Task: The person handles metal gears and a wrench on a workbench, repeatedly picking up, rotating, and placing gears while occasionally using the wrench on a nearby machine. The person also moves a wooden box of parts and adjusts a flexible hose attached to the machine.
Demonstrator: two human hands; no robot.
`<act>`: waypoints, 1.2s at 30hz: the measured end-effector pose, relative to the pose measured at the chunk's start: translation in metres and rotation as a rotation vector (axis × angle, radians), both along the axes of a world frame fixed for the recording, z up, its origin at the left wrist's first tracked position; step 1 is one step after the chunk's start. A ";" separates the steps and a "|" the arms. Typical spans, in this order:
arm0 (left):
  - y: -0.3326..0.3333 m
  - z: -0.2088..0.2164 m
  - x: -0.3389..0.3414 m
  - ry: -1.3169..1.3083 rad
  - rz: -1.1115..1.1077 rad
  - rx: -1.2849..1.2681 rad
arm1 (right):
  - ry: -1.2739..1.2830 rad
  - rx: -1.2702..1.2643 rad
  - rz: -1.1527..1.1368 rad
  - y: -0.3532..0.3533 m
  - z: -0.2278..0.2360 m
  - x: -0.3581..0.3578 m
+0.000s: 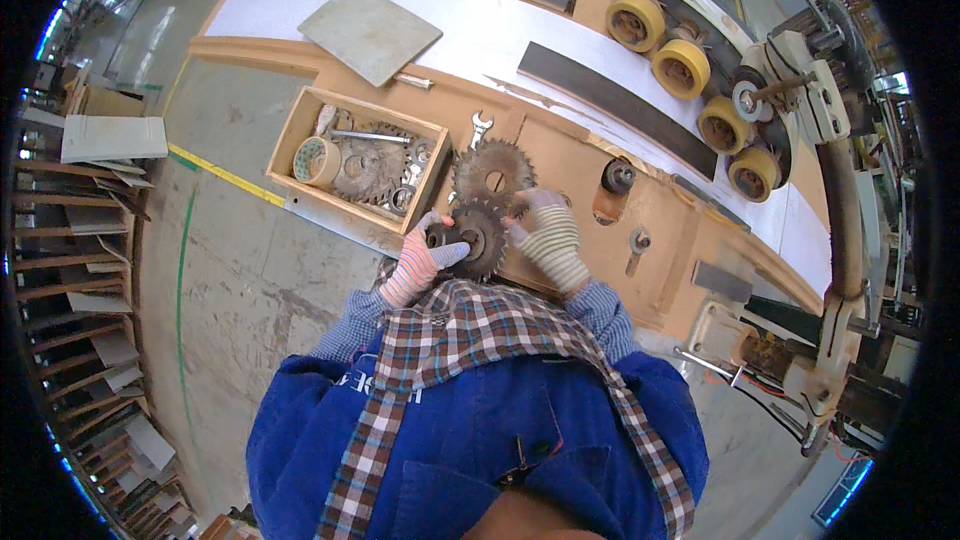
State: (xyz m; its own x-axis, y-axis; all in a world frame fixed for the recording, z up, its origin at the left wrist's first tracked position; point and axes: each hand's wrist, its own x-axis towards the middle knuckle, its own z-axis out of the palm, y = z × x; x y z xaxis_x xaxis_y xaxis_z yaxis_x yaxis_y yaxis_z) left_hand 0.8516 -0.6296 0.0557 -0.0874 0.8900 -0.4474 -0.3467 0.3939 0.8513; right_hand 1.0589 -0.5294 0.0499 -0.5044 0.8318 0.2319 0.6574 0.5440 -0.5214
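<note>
A dark, toothed circular saw blade is held close to my apron, over the near edge of the wooden table. My left hand, in a striped fingerless glove, grips its left side with the thumb laid by the central hub. At the blade's right rim, the fingers of my right hand close on the toothed edge; its glove is striped too. Just beyond lies a second, larger saw blade, partly covered by the held one. An open-end wrench rests past that blade.
On the left stands a wooden box with a tape roll, a metal rod, blades and rings. A grey square plate and dark strips lie farther back. Yellow rollers and a machine arm stand at right.
</note>
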 end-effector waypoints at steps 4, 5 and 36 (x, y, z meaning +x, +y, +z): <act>-0.006 0.012 -0.002 0.245 -0.004 0.087 | -0.096 0.195 0.085 0.008 -0.037 -0.041; -0.005 0.015 -0.001 0.221 0.005 0.093 | -0.263 0.108 0.078 0.012 -0.045 -0.049; 0.017 0.036 0.030 0.473 -0.097 0.103 | -0.130 -0.137 -0.336 0.057 0.037 0.100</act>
State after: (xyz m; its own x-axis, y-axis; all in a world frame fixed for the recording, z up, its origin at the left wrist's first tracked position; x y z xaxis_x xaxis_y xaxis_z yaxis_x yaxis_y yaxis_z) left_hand 0.8821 -0.6128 0.0915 -0.1743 0.9416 -0.2883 0.1211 0.3110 0.9427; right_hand 1.1593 -0.4722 0.0867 -0.2159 0.9746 0.0592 0.8528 0.2177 -0.4747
